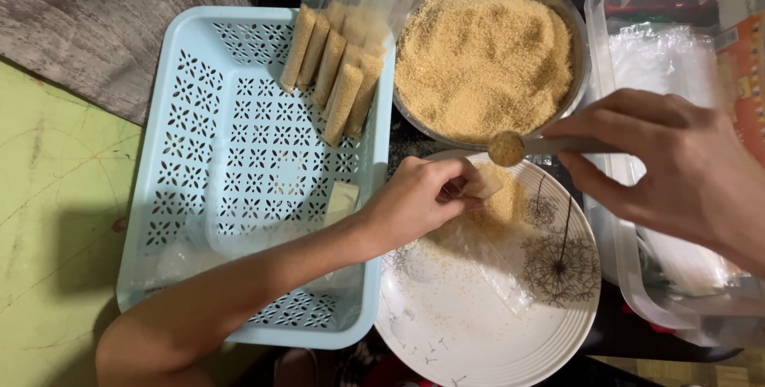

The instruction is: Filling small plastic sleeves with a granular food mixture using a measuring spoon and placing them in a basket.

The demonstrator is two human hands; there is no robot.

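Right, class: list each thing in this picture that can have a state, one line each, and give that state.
Left hand: pinching a small clear bag open over the white plate.
Right hand: holding a heaped spoon.
Metal bowl: full of golden crumbs.
Blue basket: holds a row of filled tubes.

From my feed, a pale green floor surface (48,196) with faint scratch lines fills the nine o'clock side. At eleven o'clock I see a grey textured mat (103,20) overlapping it. Light falls evenly from above, with soft shadows.
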